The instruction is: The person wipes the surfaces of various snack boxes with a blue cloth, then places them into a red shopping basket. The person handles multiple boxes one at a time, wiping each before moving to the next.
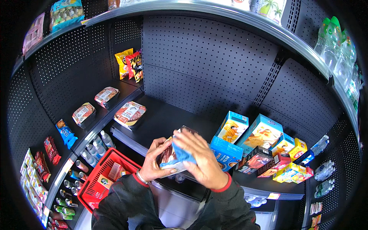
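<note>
My left hand [154,162] holds a dark brown printed box [166,156] by its left side and lower edge, in front of the black shelf [169,112]. My right hand [201,161] presses a blue cloth [181,153] against the face of the box, its fingers extended over the box's upper part. The cloth is partly hidden under that palm. Just right of my right hand stands a blue food box [227,152], with other snack boxes behind and beside it.
A red shopping basket [86,187] with small packs is at my lower left. Packaged meal tubs [130,113] sit on the left shelves, near drink bottles [107,139] and cans. A metal-edged upper shelf [201,7] curves overhead. A dark box [256,161] and yellow boxes [290,172] stand right.
</note>
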A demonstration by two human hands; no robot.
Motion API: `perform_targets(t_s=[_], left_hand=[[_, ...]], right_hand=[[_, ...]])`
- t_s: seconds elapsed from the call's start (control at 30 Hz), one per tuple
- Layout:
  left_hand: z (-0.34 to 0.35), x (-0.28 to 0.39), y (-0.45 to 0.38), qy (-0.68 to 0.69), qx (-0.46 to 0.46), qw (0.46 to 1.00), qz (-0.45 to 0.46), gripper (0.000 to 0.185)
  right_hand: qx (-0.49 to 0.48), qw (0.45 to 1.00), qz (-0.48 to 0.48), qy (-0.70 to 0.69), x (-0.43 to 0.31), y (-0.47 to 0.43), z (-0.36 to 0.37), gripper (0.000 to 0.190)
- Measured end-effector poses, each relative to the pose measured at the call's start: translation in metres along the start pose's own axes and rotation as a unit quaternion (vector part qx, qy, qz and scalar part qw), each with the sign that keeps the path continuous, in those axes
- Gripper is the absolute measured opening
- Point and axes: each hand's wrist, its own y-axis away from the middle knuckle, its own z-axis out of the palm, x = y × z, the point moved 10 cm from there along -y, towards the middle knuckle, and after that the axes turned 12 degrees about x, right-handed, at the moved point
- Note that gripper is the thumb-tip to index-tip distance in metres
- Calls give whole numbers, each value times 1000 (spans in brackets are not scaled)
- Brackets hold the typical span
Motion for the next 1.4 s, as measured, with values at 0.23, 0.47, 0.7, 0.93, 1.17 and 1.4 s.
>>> perform_targets(t_s=[0.23, 0.47, 0.7, 0.93, 1.17, 1.4], left_hand=[[19, 2, 4, 62, -69, 995, -42, 95], [35, -17, 11, 236, -48, 948, -208, 97], [29, -54, 16, 206, 51, 939, -272, 93], [34, -77, 30, 335, 113, 880, -318, 74], [1, -101, 31, 400, 197, 842, -305, 62], [-35, -73, 14, 460, 283, 792, -284, 72]], right_hand=[[48, 906, 276, -319, 98, 18, 8, 56], [152, 790, 319, -501, 114, 31, 17, 65], [271, 948, 103, -130, 51, 12, -20, 60], [104, 980, -14, 170, 22, 25, 55, 67], [39, 997, -25, 68, 7, 51, 96, 74], [-11, 997, -65, 47, -5, 80, 114, 71]])
